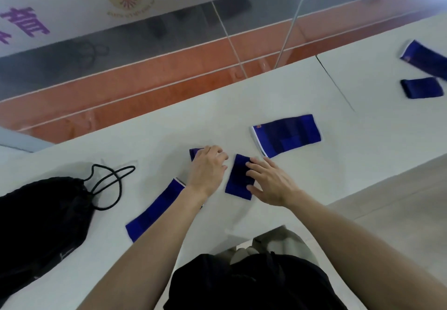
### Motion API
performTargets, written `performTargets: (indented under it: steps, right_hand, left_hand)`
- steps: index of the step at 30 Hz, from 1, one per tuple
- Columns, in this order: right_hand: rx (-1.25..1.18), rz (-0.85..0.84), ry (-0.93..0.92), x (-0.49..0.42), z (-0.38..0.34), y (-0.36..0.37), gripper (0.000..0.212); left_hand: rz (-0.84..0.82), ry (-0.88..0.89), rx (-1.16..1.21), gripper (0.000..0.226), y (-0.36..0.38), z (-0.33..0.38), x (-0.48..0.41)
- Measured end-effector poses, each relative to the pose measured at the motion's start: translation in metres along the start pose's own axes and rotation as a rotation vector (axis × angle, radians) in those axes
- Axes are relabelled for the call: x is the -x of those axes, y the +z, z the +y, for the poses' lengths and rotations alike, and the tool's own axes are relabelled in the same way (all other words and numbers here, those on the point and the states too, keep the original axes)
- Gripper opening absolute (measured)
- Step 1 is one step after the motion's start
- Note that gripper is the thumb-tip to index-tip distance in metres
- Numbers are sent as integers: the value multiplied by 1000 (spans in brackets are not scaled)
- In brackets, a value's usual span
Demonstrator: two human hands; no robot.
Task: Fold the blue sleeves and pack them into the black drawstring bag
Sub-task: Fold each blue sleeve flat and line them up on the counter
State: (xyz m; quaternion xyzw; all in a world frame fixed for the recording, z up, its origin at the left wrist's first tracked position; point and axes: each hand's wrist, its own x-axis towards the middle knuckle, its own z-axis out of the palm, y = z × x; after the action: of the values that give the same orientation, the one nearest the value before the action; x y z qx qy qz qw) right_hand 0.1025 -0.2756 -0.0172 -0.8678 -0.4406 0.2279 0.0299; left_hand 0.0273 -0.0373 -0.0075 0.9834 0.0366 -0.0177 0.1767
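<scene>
White table [242, 106] along a glass wall, orange floor beyond. Black drawstring bag [41, 215] slumped at eight o'clock, mouth cinched, cords looped loose beside it.

Near centre, a small folded sleeve [239, 176] pinned flat under the fingers of the right hand [271, 184], palm down, not clenched. Just beside it at nine o'clock, left hand [208, 169] cupped over another small blue piece [194, 152], mostly hidden; pressing or gripping, cannot tell. Long sleeve [154, 210] stretched flat at seven o'clock, partly under the left forearm. Wider sleeve [287, 135] lying at one o'clock, apart from both hands. Two more at three o'clock on the far table section: one folded [420, 88], one unfolded [425, 59].

Likely trouble:
- Springy knit opening again once pressure lifts, undoing the fold.
- Left forearm dragging the long sleeve off square, or toward the near edge.
- Bag mouth closed: needs opening before packing, probably with both hands, leaving folds unheld.
- Far pair easily forgotten, well apart from the rest.
</scene>
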Motion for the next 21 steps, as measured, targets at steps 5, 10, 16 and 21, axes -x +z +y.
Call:
performTargets:
  steps: [5,10,16,21]
  right_hand:
    - [-92,18,229,36,19,-24,46]
    - [-169,29,451,84,59,-45,45]
    - [-274,59,565,131,111,-52,49]
    - [-295,111,583,178,166,-66,48]
  left_hand:
    - [-265,41,-44,55,28,34,-42]
    - [-427,-13,-177,80,49,53,-56]
    - [-529,-221,-10,36,51,89,-55]
    - [-372,-193,144,22,37,175,-73]
